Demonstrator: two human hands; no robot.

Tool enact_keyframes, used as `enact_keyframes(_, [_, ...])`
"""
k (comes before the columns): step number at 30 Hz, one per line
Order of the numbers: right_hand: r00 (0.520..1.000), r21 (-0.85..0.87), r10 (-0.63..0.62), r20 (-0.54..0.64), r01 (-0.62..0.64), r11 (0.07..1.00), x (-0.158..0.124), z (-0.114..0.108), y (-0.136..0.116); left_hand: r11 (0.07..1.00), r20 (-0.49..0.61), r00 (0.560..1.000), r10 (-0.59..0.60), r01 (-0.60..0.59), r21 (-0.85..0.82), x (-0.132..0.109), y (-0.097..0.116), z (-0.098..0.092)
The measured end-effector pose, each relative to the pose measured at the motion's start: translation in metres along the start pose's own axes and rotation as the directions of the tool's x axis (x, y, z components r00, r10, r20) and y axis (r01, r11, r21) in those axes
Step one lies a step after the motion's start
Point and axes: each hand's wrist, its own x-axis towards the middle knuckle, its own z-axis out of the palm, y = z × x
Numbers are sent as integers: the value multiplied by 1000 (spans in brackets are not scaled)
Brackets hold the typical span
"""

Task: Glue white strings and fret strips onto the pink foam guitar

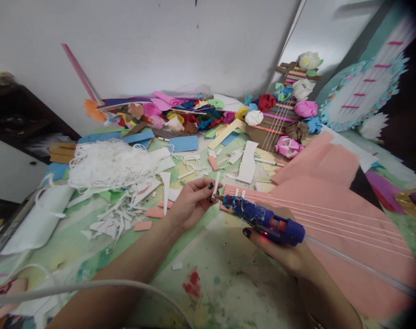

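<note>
Between the thumb and fingers of my left hand (195, 201) stands a small white paper strip (216, 183). My right hand (280, 242) is wrapped round a blue glue gun (263, 218) with a red light, and its nozzle points left at the lower end of the strip. Whether the nozzle touches the strip is too small to tell. Behind and to the right of the gun lies a pink guitar-shaped cutout (348, 256) with white strings along it. Two little white pieces sit near the end of its neck, just above the gun.
A heap of white string (108, 162) and white paper scraps (108, 224) lie at the left. Coloured paper and a brown flower-covered guitar (274, 121) line the back. A white cable (125, 284) crosses the near left.
</note>
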Motion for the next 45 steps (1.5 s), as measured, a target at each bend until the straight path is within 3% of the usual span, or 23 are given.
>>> enact_keyframes(14, [997, 107, 50, -62, -43, 993, 3, -3, -5, 998, 92, 996, -21, 16, 54, -3, -3, -2])
enact_keyframes(24, [991, 73, 103, -86, -97, 993, 1, -3, -5, 999, 78, 996, -33, 30, 40, -4, -3, 0])
enact_keyframes(34, [975, 248, 188, -119, -154, 956, 1, -2, -6, 996, 70, 996, -58, 53, 66, -4, -3, -1])
enact_keyframes(38, [981, 253, 173, -87, -146, 956, 0, -1, -6, 996, 82, 995, -56, 50, 73, -4, -4, -1])
enact_keyframes(45, [974, 267, 187, -130, -147, 952, 1, 0, -5, 998, 125, 991, -56, 50, 48, -3, -5, -4])
